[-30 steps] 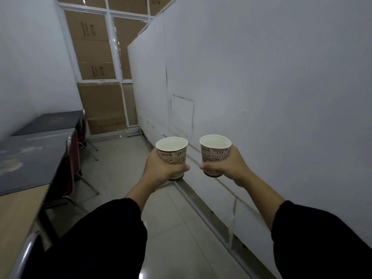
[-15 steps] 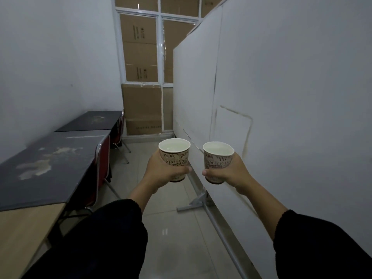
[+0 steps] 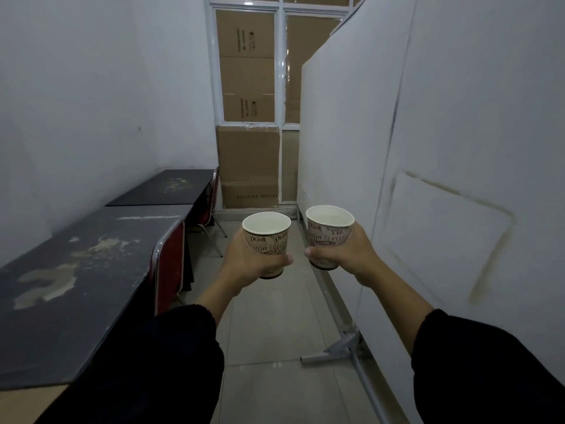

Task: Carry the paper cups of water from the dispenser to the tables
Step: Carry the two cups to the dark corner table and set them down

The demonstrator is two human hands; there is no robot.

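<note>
Tables have swung into lower left as I turned; left hand (image 3: pixel 244 264) and right hand (image 3: pixel 345 255) each grip a cup (image 3: pixel 266 237), which I'd keep level.

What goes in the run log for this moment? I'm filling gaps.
phase: carrying | left hand: holds left cup upright | right hand: holds right cup upright | cups: apart | dark table: left side, no cups placed

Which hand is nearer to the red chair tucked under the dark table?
Left. The left hand with its cup is just right of the red chair; the right hand is farther right, by the white partition.
</note>
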